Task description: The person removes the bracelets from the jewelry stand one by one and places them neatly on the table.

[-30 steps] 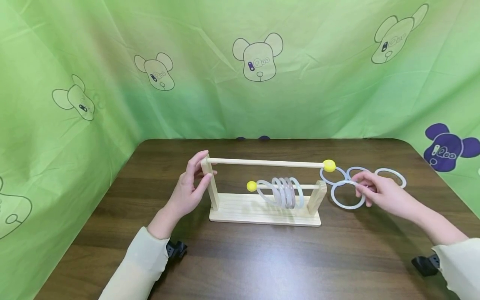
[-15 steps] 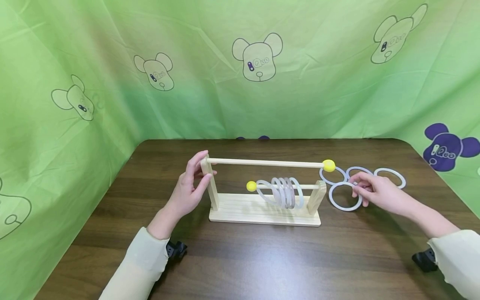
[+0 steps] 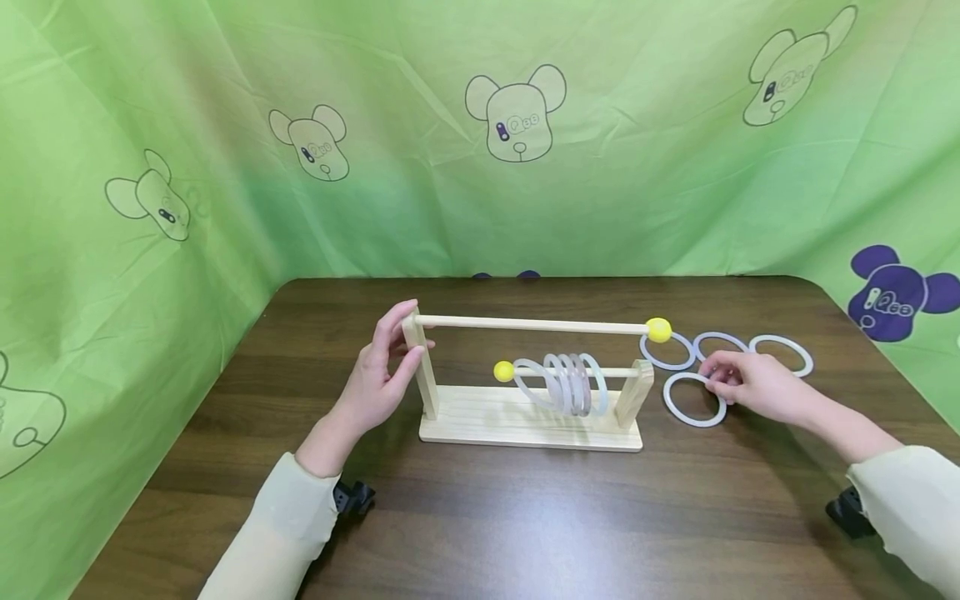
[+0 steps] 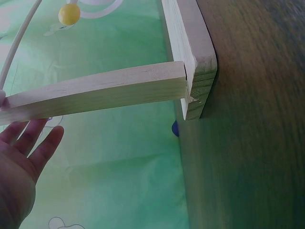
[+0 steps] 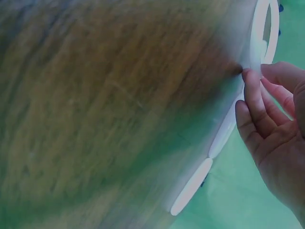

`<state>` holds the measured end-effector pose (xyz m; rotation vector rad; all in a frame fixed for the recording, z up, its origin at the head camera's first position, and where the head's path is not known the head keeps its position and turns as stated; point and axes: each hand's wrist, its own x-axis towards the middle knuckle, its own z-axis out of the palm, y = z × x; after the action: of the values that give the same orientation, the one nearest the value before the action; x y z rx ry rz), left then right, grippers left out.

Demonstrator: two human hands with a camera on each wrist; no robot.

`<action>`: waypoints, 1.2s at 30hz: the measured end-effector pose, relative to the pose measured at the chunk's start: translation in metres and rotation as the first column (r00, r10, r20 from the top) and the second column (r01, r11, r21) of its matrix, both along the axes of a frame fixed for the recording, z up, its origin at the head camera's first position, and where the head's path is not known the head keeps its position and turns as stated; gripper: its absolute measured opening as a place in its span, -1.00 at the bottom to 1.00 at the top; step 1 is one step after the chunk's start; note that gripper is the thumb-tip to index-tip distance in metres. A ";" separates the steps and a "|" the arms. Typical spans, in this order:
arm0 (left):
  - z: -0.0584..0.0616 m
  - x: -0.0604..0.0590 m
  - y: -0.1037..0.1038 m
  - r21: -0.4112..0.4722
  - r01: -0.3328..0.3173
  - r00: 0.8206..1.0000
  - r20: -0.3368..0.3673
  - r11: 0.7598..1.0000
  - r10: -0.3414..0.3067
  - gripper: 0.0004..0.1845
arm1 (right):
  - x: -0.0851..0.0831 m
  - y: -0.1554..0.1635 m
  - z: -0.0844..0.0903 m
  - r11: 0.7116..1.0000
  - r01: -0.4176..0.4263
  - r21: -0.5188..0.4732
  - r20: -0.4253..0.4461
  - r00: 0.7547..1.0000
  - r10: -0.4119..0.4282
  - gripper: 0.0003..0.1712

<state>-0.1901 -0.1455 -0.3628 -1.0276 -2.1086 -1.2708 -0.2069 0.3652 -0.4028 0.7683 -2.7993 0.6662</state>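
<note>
A wooden stand point(image 3: 525, 429) with two posts, each bearing a rod tipped by a yellow ball, sits mid-table. My left hand point(image 3: 386, 375) grips its tall left post point(image 3: 424, 379) near the top, thumb in front; in the left wrist view fingers show beyond the post point(image 4: 119, 88). Several pale rings point(image 3: 564, 387) hang on the lower rod point(image 3: 622, 373). Right of the stand, my right hand point(image 3: 757, 387) pinches the edge of a white ring point(image 3: 697, 423) close to the tabletop. Thumb and index finger meet at that ring point(image 5: 256, 38) in the right wrist view.
Three more rings lie behind and beside the right hand: a left one point(image 3: 667, 367), a middle one point(image 3: 720, 335) and a right one point(image 3: 808, 360). The brown table point(image 3: 480, 517) meets a green patterned cloth point(image 3: 420, 225) at the back and sides.
The right hand has brought the pinched ring slightly lower and nearer the person, and the ring appears flatter to the table. The left hand and the stand have not moved.
</note>
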 end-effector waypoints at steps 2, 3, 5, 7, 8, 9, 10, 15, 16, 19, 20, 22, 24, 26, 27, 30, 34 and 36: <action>0.000 0.000 0.000 -0.002 -0.001 1.000 -0.004 1.000 0.001 -0.34 | -0.002 0.000 -0.002 1.000 -0.013 0.006 -0.022 1.000 0.013 -0.76; 0.000 0.000 0.000 -0.003 -0.002 1.000 -0.006 1.000 0.002 -0.34 | -0.003 0.000 -0.003 1.000 -0.018 0.006 -0.026 1.000 0.018 -0.76; 0.000 -0.001 0.000 -0.002 0.000 1.000 -0.009 1.000 0.000 -0.34 | -0.004 -0.001 -0.004 1.000 -0.026 0.005 -0.026 0.999 0.026 -0.76; 0.001 -0.001 0.000 -0.001 0.003 1.000 -0.010 1.000 -0.003 -0.34 | -0.006 -0.001 -0.005 1.000 -0.030 0.008 -0.020 0.999 0.030 -0.76; 0.001 -0.001 0.000 0.000 0.003 1.000 -0.011 1.000 -0.003 -0.34 | -0.006 -0.001 -0.005 1.000 -0.026 0.007 -0.018 0.999 0.026 -0.76; 0.002 -0.001 0.000 0.000 0.003 1.000 -0.011 1.000 -0.003 -0.34 | -0.007 -0.002 -0.006 1.000 -0.022 0.009 -0.016 1.000 0.022 -0.76; 0.002 -0.001 0.000 0.001 0.003 1.000 -0.012 1.000 -0.003 -0.34 | -0.007 -0.002 -0.006 1.000 -0.019 0.009 -0.014 1.000 0.019 -0.77; 0.002 -0.001 0.000 -0.004 -0.002 1.000 -0.014 1.000 0.001 -0.34 | -0.010 -0.003 -0.007 1.000 -0.006 0.012 -0.002 1.000 0.006 -0.77; 0.002 -0.001 0.000 -0.006 -0.002 1.000 -0.013 1.000 0.002 -0.34 | -0.010 -0.004 -0.007 1.000 -0.003 0.011 0.001 1.000 0.003 -0.77; 0.002 -0.001 0.001 -0.006 -0.001 1.000 -0.010 1.000 0.001 -0.34 | -0.011 -0.005 -0.007 1.000 0.008 0.013 0.017 1.000 -0.009 -0.77; 0.002 0.000 0.001 -0.006 -0.001 1.000 -0.010 1.000 0.001 -0.35 | -0.012 -0.006 -0.006 1.000 0.012 0.012 0.021 1.000 -0.012 -0.77; 0.002 -0.001 0.001 -0.005 -0.001 1.000 -0.008 1.000 0.001 -0.36 | -0.012 -0.007 -0.006 1.000 0.021 0.013 0.036 0.999 -0.021 -0.78; 0.001 -0.001 0.001 -0.001 0.001 1.000 -0.007 1.000 -0.002 -0.37 | -0.013 -0.008 -0.005 1.000 0.027 0.014 0.050 0.998 -0.028 -0.80; 0.001 -0.001 0.001 0.002 0.004 1.000 -0.006 1.000 -0.004 -0.37 | -0.012 -0.009 -0.004 0.999 0.033 0.016 0.058 0.998 -0.034 -0.81; 0.001 -0.001 0.001 0.002 0.005 1.000 -0.004 1.000 -0.005 -0.37 | -0.012 -0.009 -0.004 0.999 0.036 0.018 0.062 0.997 -0.037 -0.81; 0.002 0.000 0.001 0.004 0.006 1.000 -0.002 1.000 -0.006 -0.36 | -0.011 -0.009 -0.003 0.999 0.042 0.024 0.058 0.997 -0.043 -0.82; 0.002 0.001 0.001 -0.003 -0.003 1.000 -0.002 1.000 0.003 -0.35 | -0.011 -0.010 -0.003 0.998 0.047 0.028 0.052 0.997 -0.049 -0.82; 0.001 0.001 0.001 -0.004 -0.006 1.000 -0.003 1.000 0.006 -0.35 | -0.012 -0.011 -0.003 0.998 0.050 0.029 0.056 0.997 -0.051 -0.82</action>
<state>-0.1889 -0.1443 -0.3615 -1.0239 -2.1109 -1.2624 -0.2187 0.3544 -0.4059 0.6916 -2.8741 0.6519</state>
